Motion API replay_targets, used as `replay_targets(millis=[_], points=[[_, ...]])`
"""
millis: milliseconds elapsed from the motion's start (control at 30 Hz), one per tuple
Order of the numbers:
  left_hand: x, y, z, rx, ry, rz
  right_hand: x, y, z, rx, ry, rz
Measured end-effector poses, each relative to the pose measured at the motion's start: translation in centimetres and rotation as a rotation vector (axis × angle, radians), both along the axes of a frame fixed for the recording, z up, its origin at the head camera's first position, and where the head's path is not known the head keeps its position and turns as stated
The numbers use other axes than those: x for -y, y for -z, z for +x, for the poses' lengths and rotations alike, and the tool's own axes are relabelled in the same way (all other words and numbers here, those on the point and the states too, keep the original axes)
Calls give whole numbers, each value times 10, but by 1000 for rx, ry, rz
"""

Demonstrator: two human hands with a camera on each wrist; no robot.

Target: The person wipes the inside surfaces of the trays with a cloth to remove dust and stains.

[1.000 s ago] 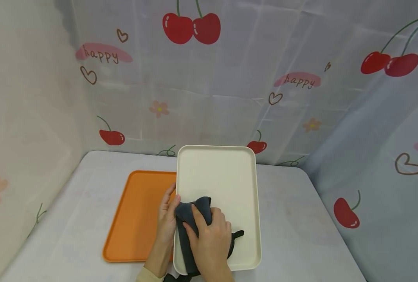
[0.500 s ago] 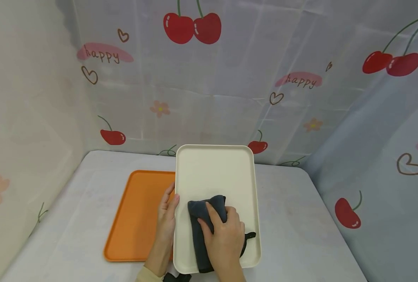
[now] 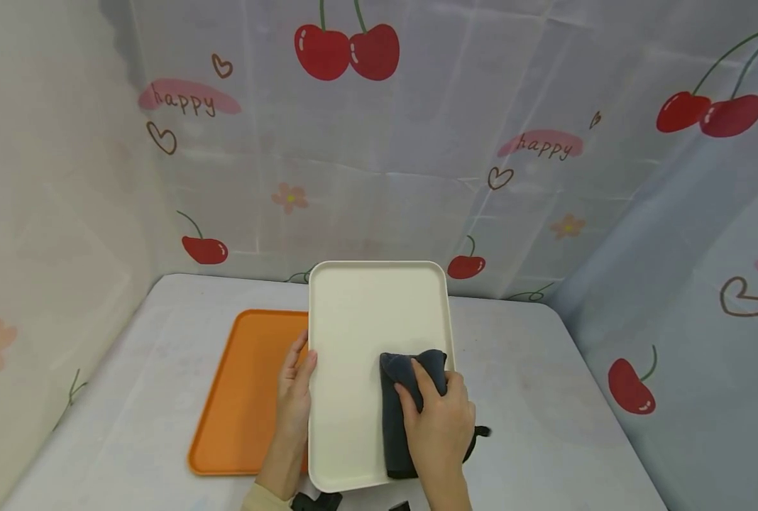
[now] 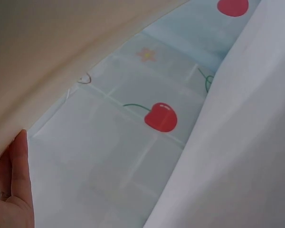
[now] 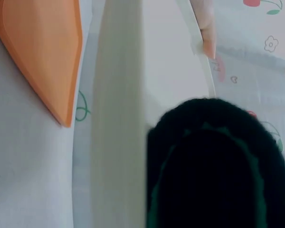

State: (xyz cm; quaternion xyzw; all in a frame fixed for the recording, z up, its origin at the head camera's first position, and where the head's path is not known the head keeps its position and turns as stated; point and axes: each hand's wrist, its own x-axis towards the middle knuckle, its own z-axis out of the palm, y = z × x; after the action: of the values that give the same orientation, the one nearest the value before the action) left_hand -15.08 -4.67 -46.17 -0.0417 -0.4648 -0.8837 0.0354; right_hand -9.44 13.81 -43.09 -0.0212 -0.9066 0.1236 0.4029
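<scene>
A cream rectangular tray (image 3: 366, 312) is held tilted up off the table. My left hand (image 3: 294, 401) grips its left edge; in the left wrist view the fingers (image 4: 21, 166) meet the tray's underside. With my right hand (image 3: 441, 419) I hold a folded dark blue-grey cloth (image 3: 394, 433) against the tray's face, at its lower right. Thumb and index finger lie on the cloth's upper fold. In the right wrist view the cloth (image 5: 180, 116) shows as a dark rounded bulk beside the tray's rim (image 5: 118, 118).
An orange tray (image 3: 245, 404) lies flat on the white-covered table (image 3: 532, 397) to the left, partly hidden behind the cream tray. A cherry-print curtain (image 3: 379, 142) hangs around the table's back and sides. A black object (image 3: 317, 501) shows at the bottom edge near the left wrist.
My right hand has slid the cloth from the cream tray's left side across to its right side. The tray has shifted slightly left in my left hand. The orange tray stays put.
</scene>
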Motion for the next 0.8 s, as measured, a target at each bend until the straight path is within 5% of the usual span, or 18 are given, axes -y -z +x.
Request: replay_targets(millis=[367, 800], points=[[5, 2, -2, -54, -22, 60, -17, 1, -1, 46, 102, -67], [2, 2, -1, -54, -12, 79, -17, 3, 1, 84, 124, -96]])
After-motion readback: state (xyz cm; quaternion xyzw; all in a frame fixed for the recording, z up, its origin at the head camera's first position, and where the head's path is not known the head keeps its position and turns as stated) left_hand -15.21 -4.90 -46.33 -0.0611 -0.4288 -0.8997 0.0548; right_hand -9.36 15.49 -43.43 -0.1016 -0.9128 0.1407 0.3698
